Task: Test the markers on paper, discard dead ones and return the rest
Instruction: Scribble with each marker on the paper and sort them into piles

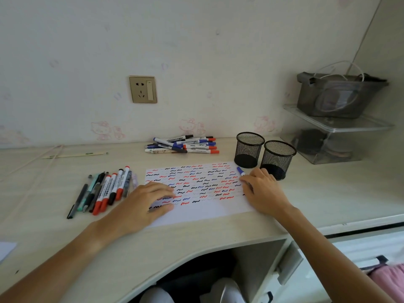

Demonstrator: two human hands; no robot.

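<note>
The right hand point(263, 191) lies at the right edge of the paper point(196, 189), its fingers curled round a blue marker point(241, 171). The marker's blue end sticks out past the fingertips toward the far right corner of the sheet; whether that end is a cap or the tip is hard to tell at this size. The left hand point(144, 206) is released, fingers straight and flat, pressing on the near left part of the paper.

The paper lies on the bench point(65, 241) between the hands, covered in rows of short red, black and blue squiggles, with a bare strip along its near edge.

Just left of the paper, beside the left hand, a row of markers and pens point(102, 191) lies side by side, several with red caps, others black or teal. Behind the paper, near the wall, a loose pile of markers point(183, 145) lies with red, blue and black caps.

Two black mesh cups point(249, 149) stand upright, touching or nearly so, at the far right corner of the paper, just beyond the right hand.

Farther right a clear shelf point(341, 125) carries a grey basket point(338, 95) with white cords. A socket point(143, 89) sits on the wall, and a ruler point(74, 155) lies at the far left of the bench.
</note>
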